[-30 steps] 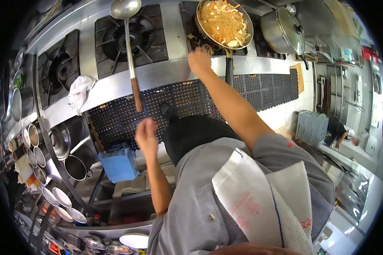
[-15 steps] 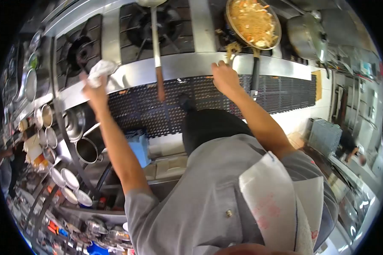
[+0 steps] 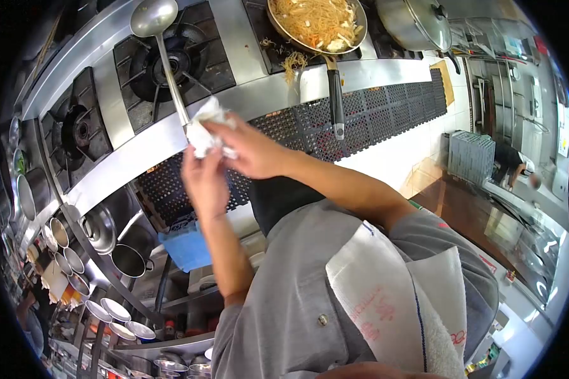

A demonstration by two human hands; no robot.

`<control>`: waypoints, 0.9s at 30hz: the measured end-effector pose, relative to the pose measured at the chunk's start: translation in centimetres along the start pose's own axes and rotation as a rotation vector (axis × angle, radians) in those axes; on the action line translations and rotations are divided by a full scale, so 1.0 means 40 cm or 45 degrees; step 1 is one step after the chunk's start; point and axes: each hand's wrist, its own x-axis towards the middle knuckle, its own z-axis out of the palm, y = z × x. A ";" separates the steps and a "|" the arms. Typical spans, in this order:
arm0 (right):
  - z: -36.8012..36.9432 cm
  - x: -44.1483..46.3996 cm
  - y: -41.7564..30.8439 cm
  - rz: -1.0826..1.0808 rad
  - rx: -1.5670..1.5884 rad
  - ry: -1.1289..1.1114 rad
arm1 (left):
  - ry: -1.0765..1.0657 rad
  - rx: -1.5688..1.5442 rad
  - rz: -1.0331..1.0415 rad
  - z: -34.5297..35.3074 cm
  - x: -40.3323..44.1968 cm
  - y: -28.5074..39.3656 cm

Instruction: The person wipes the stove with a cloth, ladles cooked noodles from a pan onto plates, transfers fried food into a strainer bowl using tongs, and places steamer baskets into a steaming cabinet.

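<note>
Our left hand (image 3: 207,189) and right hand (image 3: 256,150) now share the white cloth (image 3: 202,134), lifted off the stove's edge (image 3: 129,151), fingers bunching it; neither is free, and stray noodles (image 3: 294,63) lie untouched.

The cloth (image 3: 201,134) is white, crumpled into a loose, uneven wad with soft folds, one end sticking up toward the stove edge (image 3: 133,156). It is gripped between the right hand (image 3: 256,151) and the left hand (image 3: 207,184), hiding the lower handle of the ladle (image 3: 171,76); whether they touch is unclear.
</note>
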 end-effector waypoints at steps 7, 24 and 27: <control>-0.219 0.165 0.156 0.089 -1.415 0.138 | -0.185 -0.093 -0.567 0.066 -0.023 -0.263; -0.212 0.144 0.266 0.136 -1.858 0.044 | -0.193 0.029 -0.791 0.060 -0.032 -0.443; -0.223 0.119 0.421 0.168 -2.075 0.016 | -0.214 -0.015 -0.964 0.089 -0.025 -0.500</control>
